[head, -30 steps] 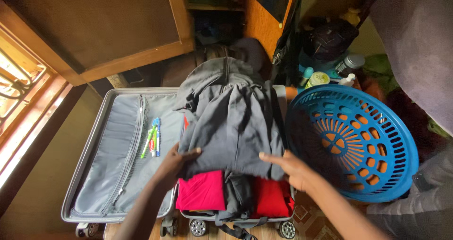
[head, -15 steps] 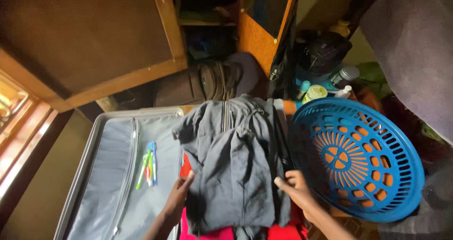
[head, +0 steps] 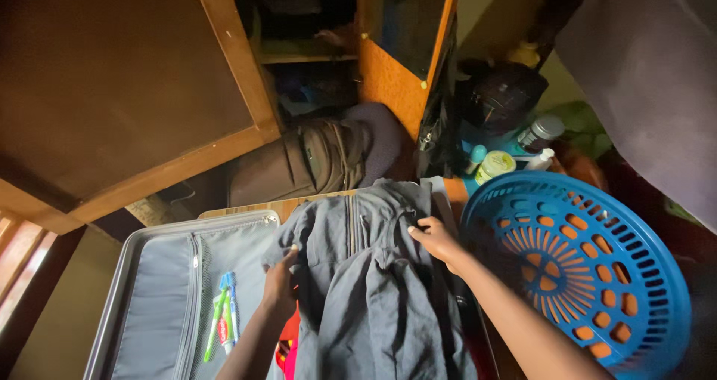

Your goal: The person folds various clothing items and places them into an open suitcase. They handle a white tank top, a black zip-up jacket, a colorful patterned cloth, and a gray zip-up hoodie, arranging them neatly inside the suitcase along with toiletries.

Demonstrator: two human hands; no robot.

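A grey garment [head: 373, 283] with a zip lies spread over the right half of an open grey suitcase [head: 160, 290]. My left hand [head: 280, 283] grips the garment's left edge near its upper corner. My right hand [head: 437, 238] rests on its upper right part, fingers pressing the cloth near the collar. A bit of red clothing [head: 287, 346] shows under the garment at the bottom. In the suitcase's lid half lie toothbrushes and a small tube [head: 222, 322].
A round blue plastic basket [head: 579, 264] stands just right of the suitcase. Behind it are bottles and jars [head: 497, 163] and a dark bag [head: 500, 88]. A brown backpack [head: 314, 159] lies beyond the suitcase, below an open wooden cupboard [head: 224, 73].
Both hands have moved from the garment's near edge up to its far part. The camera has tilted upward, so the red clothes and suitcase wheels have slid out of view.
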